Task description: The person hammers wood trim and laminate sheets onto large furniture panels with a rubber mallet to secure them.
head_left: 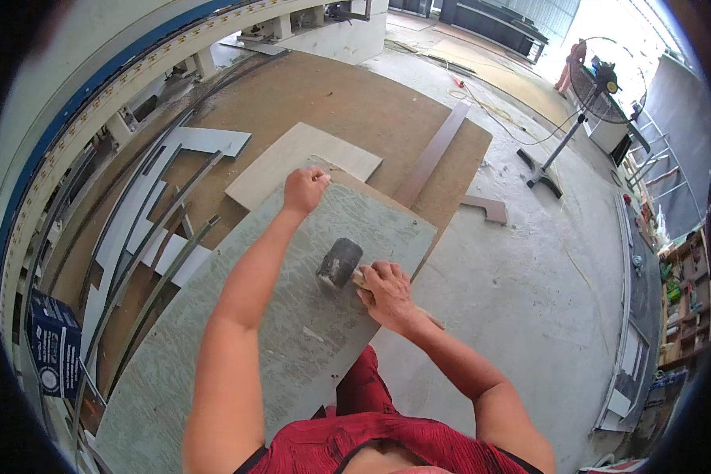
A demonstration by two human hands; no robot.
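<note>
Here, a person's right hand (387,288) is closed around the wooden handle of a black rubber mallet (339,263), whose head rests on a large grey panel (292,316) lying on the brown floor board (332,103). The left hand (304,189), fingers curled together, presses the panel's far edge beside a pale tile (292,158). A standing fan (600,87) is well apart.

Workshop, concrete floor (521,261), cut panels (300,162), pedestal fan (604,79), cluttered shelves (683,300)
</note>
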